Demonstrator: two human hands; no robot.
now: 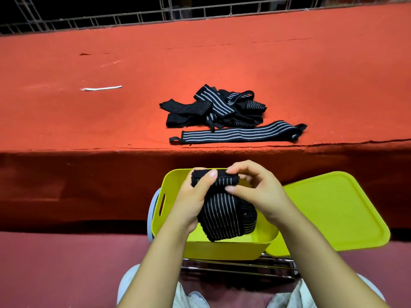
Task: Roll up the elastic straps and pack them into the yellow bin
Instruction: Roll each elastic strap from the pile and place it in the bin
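Both hands, left (195,196) and right (255,192), pinch the half-rolled strap (224,210) over the yellow bin (169,185); keep tension even so the coil stays tight.

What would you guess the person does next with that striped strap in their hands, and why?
Probably keep rolling. Both the left hand and the right hand pinch the strap at its top, over the yellow bin, but its lower part hangs flat and unrolled. More straps in a pile wait on the red table.
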